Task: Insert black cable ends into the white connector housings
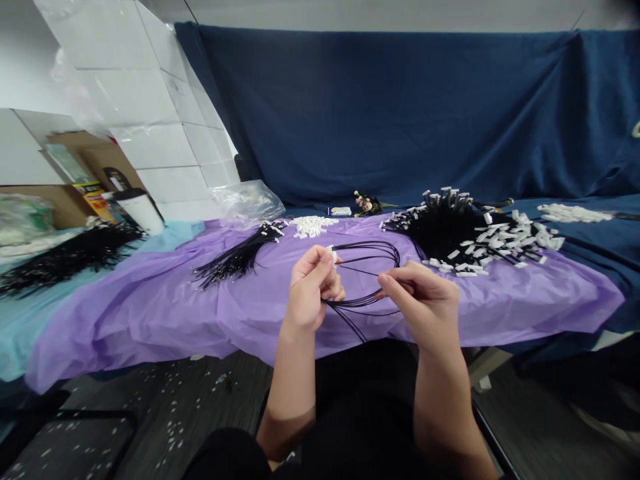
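Note:
Between my hands, several thin black wires (393, 249) curve in a loop. My left hand (314, 287) is closed on the wires near white connectors (333, 253), which stick out at its thumb and fingertip. Below that hand, loose wire ends hang over the purple cloth (260, 313). My right hand (425, 297) pinches a wire at the right side of the loop between thumb and fingertips. To the right lies a large heap of black wires (440, 230) tipped with white connectors. A smaller wire bundle (237, 257) rests to the left, beside a pile of small white connectors (313, 226).
More black wires (75, 253) lie at far left on a light blue cloth (175, 233). White boxes (165, 127) are stacked behind, near a white cup (140, 210) and a clear plastic bag (250, 200). Flowers (369, 203) lie before the dark blue curtain (400, 113).

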A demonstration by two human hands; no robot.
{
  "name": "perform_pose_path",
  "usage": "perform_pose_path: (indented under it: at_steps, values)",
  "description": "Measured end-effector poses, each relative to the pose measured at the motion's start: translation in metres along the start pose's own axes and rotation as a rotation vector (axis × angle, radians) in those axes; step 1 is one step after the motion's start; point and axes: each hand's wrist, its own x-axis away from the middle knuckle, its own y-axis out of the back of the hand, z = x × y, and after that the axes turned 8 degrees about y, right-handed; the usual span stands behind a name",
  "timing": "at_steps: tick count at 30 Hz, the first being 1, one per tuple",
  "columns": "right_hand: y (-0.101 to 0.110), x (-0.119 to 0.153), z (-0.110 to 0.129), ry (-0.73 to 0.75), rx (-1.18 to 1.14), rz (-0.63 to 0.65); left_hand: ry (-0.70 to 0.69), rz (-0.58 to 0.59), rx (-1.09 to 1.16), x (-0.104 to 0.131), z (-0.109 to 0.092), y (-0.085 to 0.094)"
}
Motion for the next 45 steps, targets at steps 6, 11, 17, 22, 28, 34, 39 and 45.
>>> perform_pose_path:
  at_steps: [6, 11, 17, 22, 28, 34, 39, 45]
  values:
    - [0.002, 0.001, -0.004, 0.15, 0.066, -0.004, -0.014, 0.019, -0.066, 0.0, 0.001, 0.003]
    - [0.004, 0.001, -0.005, 0.425, 0.273, -0.019, 0.011, 0.025, -0.133, -0.001, 0.002, 0.004]
    - [-0.002, 0.001, 0.001, 0.349, 0.379, 0.09, 0.033, 0.035, -0.18, -0.002, 0.005, 0.005]
    - [-0.014, 0.004, -0.004, 0.41, 0.32, 0.003, 0.044, 0.075, -0.186, -0.001, 0.006, 0.002]
    - [-0.021, 0.003, -0.008, 0.376, 0.226, -0.059, 0.062, 0.092, -0.134, 0.001, 0.006, -0.002]
    - [-0.026, 0.003, -0.01, 0.393, 0.19, -0.06, 0.104, 0.077, -0.051, 0.001, 0.004, -0.003]
    - [-0.029, 0.004, -0.013, 0.413, 0.179, -0.074, 0.115, 0.064, -0.024, 0.001, 0.004, -0.003]
    - [-0.03, 0.003, -0.015, 0.439, 0.196, -0.084, 0.124, 0.07, 0.001, 0.002, 0.004, -0.004]
